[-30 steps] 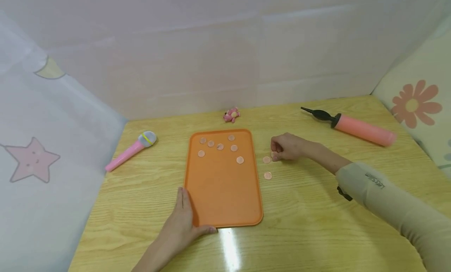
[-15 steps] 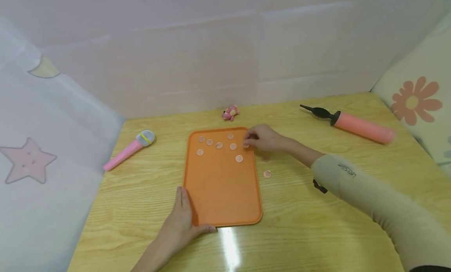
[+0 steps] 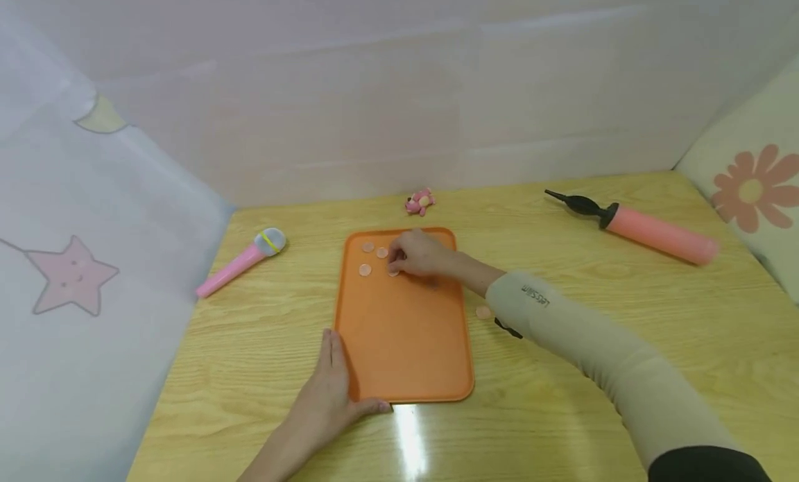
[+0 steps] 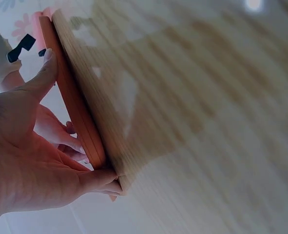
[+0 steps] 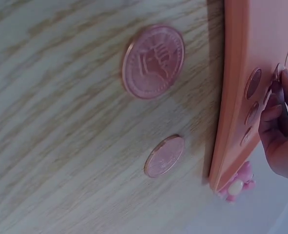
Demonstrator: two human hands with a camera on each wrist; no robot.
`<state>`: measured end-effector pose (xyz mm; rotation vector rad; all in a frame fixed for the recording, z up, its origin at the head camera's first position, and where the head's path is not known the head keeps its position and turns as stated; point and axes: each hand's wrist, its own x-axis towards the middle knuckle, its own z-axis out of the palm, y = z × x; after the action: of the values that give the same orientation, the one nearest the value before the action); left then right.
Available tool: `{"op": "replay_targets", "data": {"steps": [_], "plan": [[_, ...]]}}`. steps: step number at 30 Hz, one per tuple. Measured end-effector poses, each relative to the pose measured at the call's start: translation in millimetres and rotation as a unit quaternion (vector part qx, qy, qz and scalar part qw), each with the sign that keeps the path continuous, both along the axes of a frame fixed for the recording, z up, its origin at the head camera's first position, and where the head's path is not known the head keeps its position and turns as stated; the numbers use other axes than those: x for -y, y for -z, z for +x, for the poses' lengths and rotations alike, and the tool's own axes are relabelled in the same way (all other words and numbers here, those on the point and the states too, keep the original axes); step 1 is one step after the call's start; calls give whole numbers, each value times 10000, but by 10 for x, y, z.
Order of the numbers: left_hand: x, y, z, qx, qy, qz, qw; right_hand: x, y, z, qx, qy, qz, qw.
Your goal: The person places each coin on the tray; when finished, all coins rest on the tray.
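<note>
Over the upper part of the orange tray [image 3: 406, 350], my right hand [image 3: 419, 253] pinches a copper-coloured coin [image 5: 277, 72] between thumb and fingertips, close above the tray's surface. Several similar coins [image 3: 365, 269] lie on the tray; my right hand and forearm cover some of them in the head view. My left hand [image 3: 326, 399] rests at the tray's near left corner, its straight fingers along the left side and its thumb along the near rim. Two more coins, one thumbs-up coin [image 5: 153, 61] and one flatter-looking coin [image 5: 164, 156], lie on the table right of the tray.
A pink toy microphone [image 3: 243, 261] lies to the left on the wooden table [image 3: 250, 371]. Behind the tray sits a small pink toy animal [image 3: 420, 202]. At the back right lies a pink hand pump [image 3: 662, 236] with a black nozzle. Patterned cloth hangs around the table.
My right hand has moved left with the coin, from the table beside the tray, across its right rim, to over its upper part. The left hand keeps its place at the corner.
</note>
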<state>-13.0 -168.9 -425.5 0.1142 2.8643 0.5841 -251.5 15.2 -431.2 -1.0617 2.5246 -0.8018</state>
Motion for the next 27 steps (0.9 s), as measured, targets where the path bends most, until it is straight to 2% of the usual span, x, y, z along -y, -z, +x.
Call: {"op": "replay_targets", "data": {"steps": [12, 20, 23, 27], "plan": [[-1, 4, -1, 59, -15, 49, 10000, -67, 90, 50, -639, 276, -203, 9974], [-15, 1, 9, 147, -10, 103, 9998, -127, 184, 65, -814, 329, -247, 9958], [-21, -10, 12, 174, -26, 117, 9998, -173, 180, 59, -912, 321, -332, 9948], [-16, -29, 8, 137, 13, -10, 9999, -353, 70, 40, -1138, 264, -139, 9931]]}}
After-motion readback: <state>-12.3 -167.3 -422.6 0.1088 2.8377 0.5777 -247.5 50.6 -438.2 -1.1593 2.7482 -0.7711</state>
